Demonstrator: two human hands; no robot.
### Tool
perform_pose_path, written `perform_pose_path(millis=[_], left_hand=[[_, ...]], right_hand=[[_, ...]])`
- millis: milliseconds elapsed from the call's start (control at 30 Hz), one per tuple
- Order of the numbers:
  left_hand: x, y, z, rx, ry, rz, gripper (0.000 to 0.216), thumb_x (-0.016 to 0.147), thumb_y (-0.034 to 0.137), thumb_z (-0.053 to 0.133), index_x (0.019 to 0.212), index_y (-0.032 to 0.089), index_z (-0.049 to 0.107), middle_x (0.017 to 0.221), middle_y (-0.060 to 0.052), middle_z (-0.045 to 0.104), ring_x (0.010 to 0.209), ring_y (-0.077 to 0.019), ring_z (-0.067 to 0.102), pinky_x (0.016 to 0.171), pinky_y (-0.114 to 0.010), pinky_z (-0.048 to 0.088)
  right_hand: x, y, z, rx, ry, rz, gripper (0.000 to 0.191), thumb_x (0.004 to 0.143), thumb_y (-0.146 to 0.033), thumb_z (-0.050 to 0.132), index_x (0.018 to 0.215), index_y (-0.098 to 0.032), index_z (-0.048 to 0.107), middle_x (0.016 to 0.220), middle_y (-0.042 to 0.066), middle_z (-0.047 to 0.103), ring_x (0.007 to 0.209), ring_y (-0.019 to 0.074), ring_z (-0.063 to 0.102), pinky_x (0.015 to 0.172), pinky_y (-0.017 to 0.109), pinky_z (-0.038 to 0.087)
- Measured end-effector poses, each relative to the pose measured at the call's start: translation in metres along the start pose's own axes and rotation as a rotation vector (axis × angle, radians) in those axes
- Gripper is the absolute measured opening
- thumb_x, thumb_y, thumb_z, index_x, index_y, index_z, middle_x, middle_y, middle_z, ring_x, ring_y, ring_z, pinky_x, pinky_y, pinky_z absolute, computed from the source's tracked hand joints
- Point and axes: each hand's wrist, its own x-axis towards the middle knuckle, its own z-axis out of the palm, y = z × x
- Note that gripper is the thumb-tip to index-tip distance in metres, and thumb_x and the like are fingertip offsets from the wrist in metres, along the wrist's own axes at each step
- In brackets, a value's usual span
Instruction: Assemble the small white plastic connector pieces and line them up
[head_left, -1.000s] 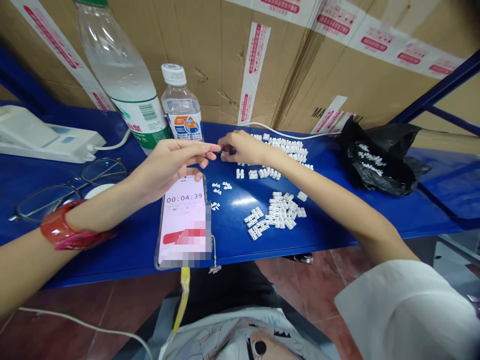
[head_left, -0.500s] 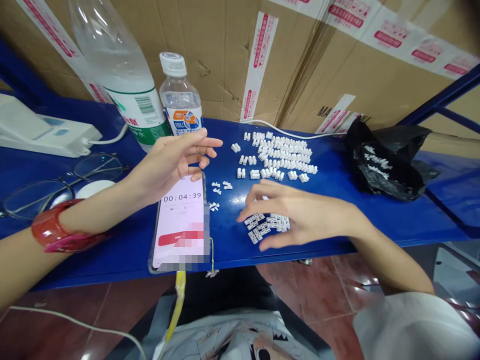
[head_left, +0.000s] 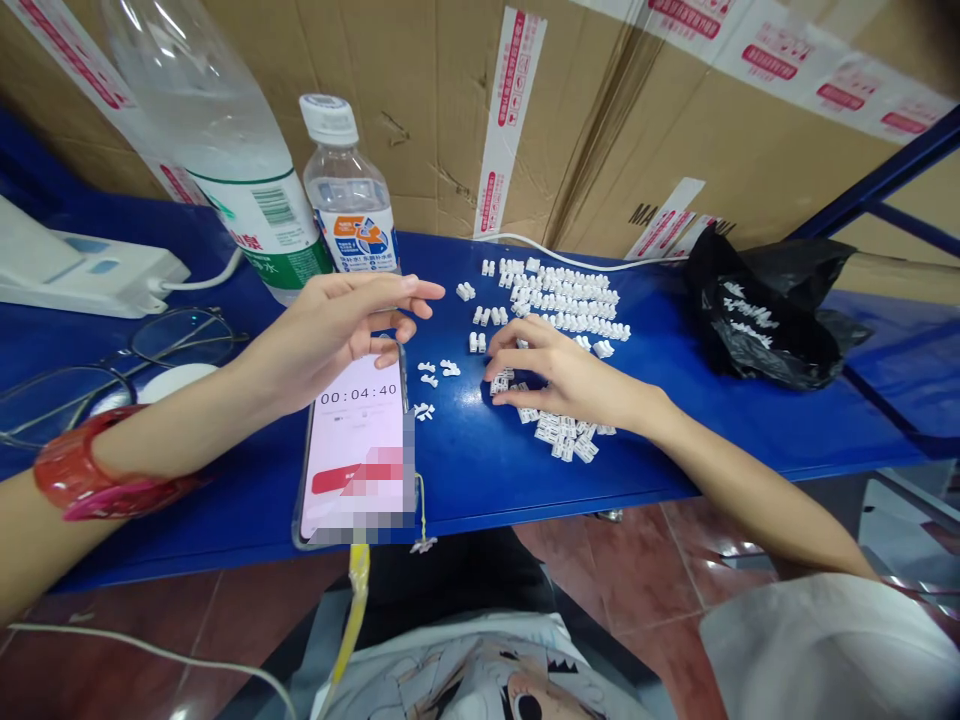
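Storeroom or packing workshop: taped cardboard cartons (head_left: pixel 480 110) stacked just beyond the hands, blue metal shelf (head_left: pixel 487 470) under them as bench, small white plastic parts (head_left: pixel 570 300) laid out in rows.

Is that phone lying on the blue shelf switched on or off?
On. The phone's screen is lit pale pink and shows a timer reading 00:04:40, just below the left hand.

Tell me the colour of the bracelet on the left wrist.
Translucent red, bracelet, clearest in the head view.
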Motion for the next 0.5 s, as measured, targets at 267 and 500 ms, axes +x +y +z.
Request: perform_pose_path(millis=[267, 500], left_hand=[[0.001, 0.001, -0.001, 0.089, 0.034, 0.038, 0.017, 0.089, 0.033, 0.076, 0.095, 0.023, 0.087, 0.098, -0.007, 0.073, 0.071, -0.0136, 0.055, 0.056, -0.026, 0.036], [0.001, -0.002, -0.002, 0.020, -0.233, -0.082, 0.026, 0.084, 0.043, 0.086, 0.091, 0.018, 0.086, 0.087, -0.007, 0.073, 0.072, -0.0132, 0.058, 0.056, -0.025, 0.038]], right_hand=[[-0.002, -0.012, -0.004, -0.034, -0.024, 0.021, 0.019, 0.098, -0.033, 0.073, 0.110, -0.019, 0.073, 0.115, 0.011, 0.062, 0.112, 0.0261, 0.056, 0.098, 0.043, 0.051], [0.038, -0.032, -0.020, 0.074, 0.352, -0.114, 0.018, 0.100, -0.038, 0.071, 0.110, -0.023, 0.071, 0.105, 0.005, 0.074, 0.100, 0.0223, 0.065, 0.093, 0.043, 0.054]])
